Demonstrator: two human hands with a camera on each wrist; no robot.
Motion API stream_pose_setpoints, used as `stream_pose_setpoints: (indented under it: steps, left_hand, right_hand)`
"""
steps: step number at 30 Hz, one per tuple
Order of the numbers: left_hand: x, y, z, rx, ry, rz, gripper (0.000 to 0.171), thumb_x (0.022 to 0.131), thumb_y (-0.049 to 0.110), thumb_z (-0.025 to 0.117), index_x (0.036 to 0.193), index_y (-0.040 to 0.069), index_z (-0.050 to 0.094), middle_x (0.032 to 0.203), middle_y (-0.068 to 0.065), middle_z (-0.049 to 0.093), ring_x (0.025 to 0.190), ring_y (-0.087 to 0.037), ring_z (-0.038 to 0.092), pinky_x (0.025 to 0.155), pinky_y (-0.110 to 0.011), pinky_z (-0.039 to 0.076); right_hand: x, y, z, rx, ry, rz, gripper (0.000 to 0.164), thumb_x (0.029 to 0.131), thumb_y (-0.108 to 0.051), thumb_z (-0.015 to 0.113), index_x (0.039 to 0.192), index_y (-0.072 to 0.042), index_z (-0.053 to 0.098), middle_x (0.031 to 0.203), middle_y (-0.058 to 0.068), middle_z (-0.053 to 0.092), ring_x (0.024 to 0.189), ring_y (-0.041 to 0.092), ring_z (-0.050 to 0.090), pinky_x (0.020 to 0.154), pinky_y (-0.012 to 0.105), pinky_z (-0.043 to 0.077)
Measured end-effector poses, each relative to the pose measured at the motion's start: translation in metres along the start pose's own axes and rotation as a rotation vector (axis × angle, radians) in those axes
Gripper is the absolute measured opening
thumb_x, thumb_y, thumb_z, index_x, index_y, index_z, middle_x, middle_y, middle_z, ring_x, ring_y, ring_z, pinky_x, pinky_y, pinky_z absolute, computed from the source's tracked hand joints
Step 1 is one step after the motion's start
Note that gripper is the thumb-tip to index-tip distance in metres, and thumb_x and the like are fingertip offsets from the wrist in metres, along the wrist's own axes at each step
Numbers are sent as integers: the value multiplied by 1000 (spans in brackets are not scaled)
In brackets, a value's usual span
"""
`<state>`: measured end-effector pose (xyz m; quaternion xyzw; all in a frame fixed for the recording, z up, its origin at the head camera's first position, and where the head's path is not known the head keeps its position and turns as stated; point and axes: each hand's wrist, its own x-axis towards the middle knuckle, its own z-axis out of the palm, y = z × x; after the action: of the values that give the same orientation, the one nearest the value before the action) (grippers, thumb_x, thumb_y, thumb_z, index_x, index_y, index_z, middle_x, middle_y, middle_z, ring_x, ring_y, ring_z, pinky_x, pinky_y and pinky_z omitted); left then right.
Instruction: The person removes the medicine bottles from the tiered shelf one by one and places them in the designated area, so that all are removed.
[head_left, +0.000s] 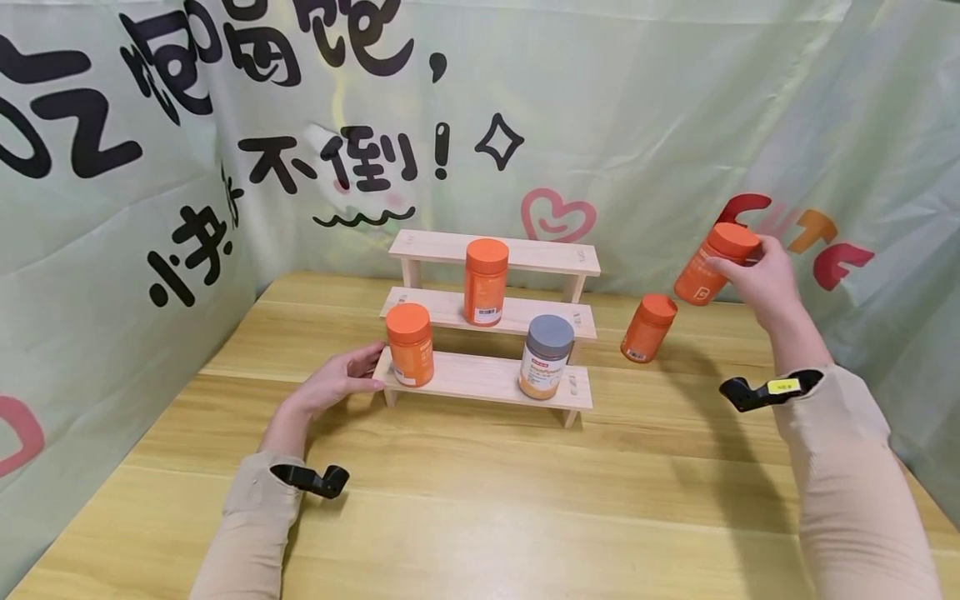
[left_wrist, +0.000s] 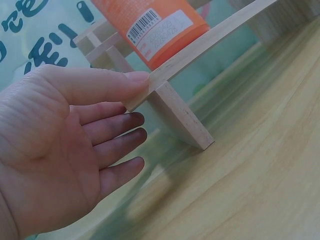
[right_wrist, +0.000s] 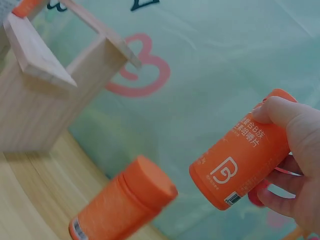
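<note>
My right hand grips an orange pill bottle near its lid. The bottle is tilted and held up at the right, with white lettering and a "B" logo on its side. Below and left of it, another orange bottle stands on the table, apart from the held one. With thumb and index finger, my left hand pinches the left end of the lowest step of a three-step wooden display rack; the other fingers extend beneath. Right beside that thumb, an orange bottle stands on the lowest step.
A bottle with a grey lid stands toward the right of the lowest step. On the middle step stands an orange bottle. Behind the wooden table hangs a pale green cloth with printed characters and hearts.
</note>
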<state>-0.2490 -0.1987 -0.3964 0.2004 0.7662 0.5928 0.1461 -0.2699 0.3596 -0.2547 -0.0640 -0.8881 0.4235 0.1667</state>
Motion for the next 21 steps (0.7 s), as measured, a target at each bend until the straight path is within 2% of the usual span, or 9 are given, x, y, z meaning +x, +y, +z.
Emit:
stream_pose_setpoints:
  steps: [4, 10, 16, 21]
  left_hand:
    - [-1, 1, 0, 20, 1, 3, 76, 85, 7, 63, 144, -9, 18, 148, -27, 20, 134, -41, 23, 109, -50, 19]
    - [-1, 1, 0, 34, 0, 7, 76, 85, 7, 63, 143, -10, 18, 148, -27, 19, 134, -42, 22, 109, -50, 19]
    - [-1, 0, 0, 9, -1, 10, 75, 85, 6, 63, 143, -9, 18, 148, -26, 19, 134, -40, 21, 109, -50, 19]
    - [-1, 0, 0, 15, 2, 10, 76, 85, 8, 63, 143, -9, 19, 148, -26, 20, 134, -40, 22, 109, -49, 19]
  right_hand:
    - [-4, 16, -6, -14, -2, 34, 76, 88, -42, 57, 138, 4, 24, 112, -2, 40, 92, 9, 40, 81, 27, 40]
    - [-10, 36, -9, -30, -3, 59, 78, 88, -42, 57, 139, 6, 22, 116, 6, 40, 92, 11, 39, 79, 26, 39]
    - [-15, 54, -5, -66, -15, 79, 81, 88, -44, 56, 139, 9, 21, 128, 23, 37, 101, 27, 40, 80, 33, 40]
    - [-19, 68, 3, -76, -9, 86, 78, 88, -40, 57, 138, 10, 23, 132, 27, 36, 105, 30, 41, 76, 28, 39]
